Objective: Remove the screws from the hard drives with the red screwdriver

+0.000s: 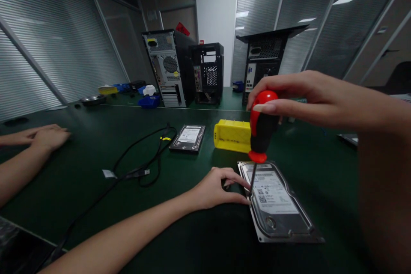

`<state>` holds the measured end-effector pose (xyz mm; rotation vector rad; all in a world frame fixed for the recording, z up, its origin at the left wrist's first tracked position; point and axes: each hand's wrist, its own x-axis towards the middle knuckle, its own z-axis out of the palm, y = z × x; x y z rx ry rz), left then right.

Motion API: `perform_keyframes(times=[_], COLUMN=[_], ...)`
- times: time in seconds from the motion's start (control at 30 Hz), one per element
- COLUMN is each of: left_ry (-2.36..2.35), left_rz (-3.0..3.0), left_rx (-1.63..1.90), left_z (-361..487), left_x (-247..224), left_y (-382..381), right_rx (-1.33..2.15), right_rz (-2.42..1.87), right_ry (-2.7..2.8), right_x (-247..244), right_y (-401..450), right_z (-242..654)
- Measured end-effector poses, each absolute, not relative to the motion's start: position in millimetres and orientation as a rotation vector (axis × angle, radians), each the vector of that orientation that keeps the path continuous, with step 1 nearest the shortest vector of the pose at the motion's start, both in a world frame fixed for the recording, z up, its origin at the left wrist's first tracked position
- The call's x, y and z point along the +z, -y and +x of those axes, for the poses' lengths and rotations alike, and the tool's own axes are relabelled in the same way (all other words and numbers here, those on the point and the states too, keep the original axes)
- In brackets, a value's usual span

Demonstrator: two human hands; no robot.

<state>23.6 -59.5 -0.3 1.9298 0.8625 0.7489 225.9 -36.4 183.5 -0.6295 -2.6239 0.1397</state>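
A screwdriver (263, 130) with a red and black handle stands nearly upright, its shaft slanting down to the left edge of a hard drive (281, 199). My right hand (297, 96) is closed around the top of the handle, thumb along its near side. Low on the table, my left hand (218, 188) has thumb and index finger closed at the drive's left edge, close to the screwdriver tip. Fingers partly hide the tip and any screw there. The hard drive lies flat, its white label facing up.
Behind are a yellow plastic bin (231, 136), a second hard drive (189, 138) and a black USB cable (128, 175). Computer cases (168, 68) stand at the back beside a blue bin (149, 102). Another person's hands (48, 137) rest at the left.
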Motion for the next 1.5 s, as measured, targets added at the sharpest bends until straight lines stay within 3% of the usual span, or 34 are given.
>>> perform_keyframes(times=[1.5], left_ry=[-1.063], left_rz=[2.031], left_rx=[0.722], left_z=[21.8], left_x=[-2.3], left_y=[58.3], right_rx=[0.136], right_rz=[-0.671], right_ry=[2.616], right_x=[182.5], right_y=[33.3], right_z=[226.1])
